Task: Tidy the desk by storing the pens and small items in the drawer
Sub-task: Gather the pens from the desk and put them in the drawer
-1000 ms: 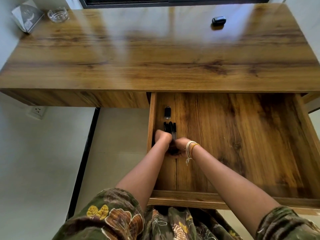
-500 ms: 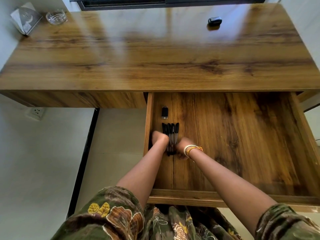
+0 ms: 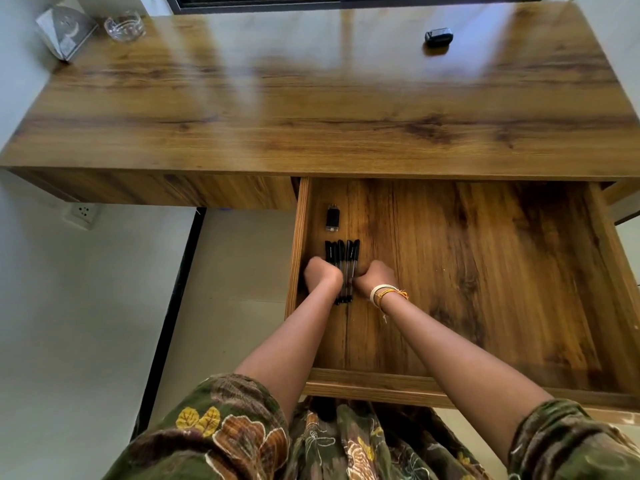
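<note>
Drawer (image 3: 485, 271): curled hands (image 3: 323, 273) flank pens (image 3: 343, 268).

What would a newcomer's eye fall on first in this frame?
Two bare arms reach into an open drawer, the left hand and right hand flanking a row of black pens near its left wall. Just beyond the pens lies a small black USB stick. On the desk, one small black item sits far right, with a glass dish in the far left corner.
</note>
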### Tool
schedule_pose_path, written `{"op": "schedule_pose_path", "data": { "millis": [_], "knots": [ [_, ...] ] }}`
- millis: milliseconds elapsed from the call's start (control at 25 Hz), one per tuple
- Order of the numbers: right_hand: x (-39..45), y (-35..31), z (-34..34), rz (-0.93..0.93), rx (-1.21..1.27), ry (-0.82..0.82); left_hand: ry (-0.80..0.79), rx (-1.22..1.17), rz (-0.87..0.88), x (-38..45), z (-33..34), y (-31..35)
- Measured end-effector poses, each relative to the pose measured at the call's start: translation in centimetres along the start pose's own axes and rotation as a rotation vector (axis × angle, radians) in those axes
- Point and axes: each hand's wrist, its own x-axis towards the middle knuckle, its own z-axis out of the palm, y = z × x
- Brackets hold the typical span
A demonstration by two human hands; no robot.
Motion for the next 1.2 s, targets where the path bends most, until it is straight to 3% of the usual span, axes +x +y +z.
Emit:
{"op": "schedule_pose_path", "data": {
  "millis": [320,600,800,1200],
  "knots": [
    [0.1,-0.5,-2.6,-0.086,0.129,-0.057,-0.075,0.031,0.109,-1.4,-2.1,0.7],
    [-0.5,-2.9,-4.4,-0.218,0.091,-0.026,-0.043,-0.100,0.423,-1.3,-5.9,0.8],
    [-1.3,-7.3,-4.4,-0.355,0.088,0.108,0.133,-0.127,0.582,-0.1,-10.2,-0.1],
    [-2.6,-19.4,3.9,-0.481,-0.033,0.367,0.082,-0.021,0.598,8.8,-19.8,-5.1]
  ]
}}
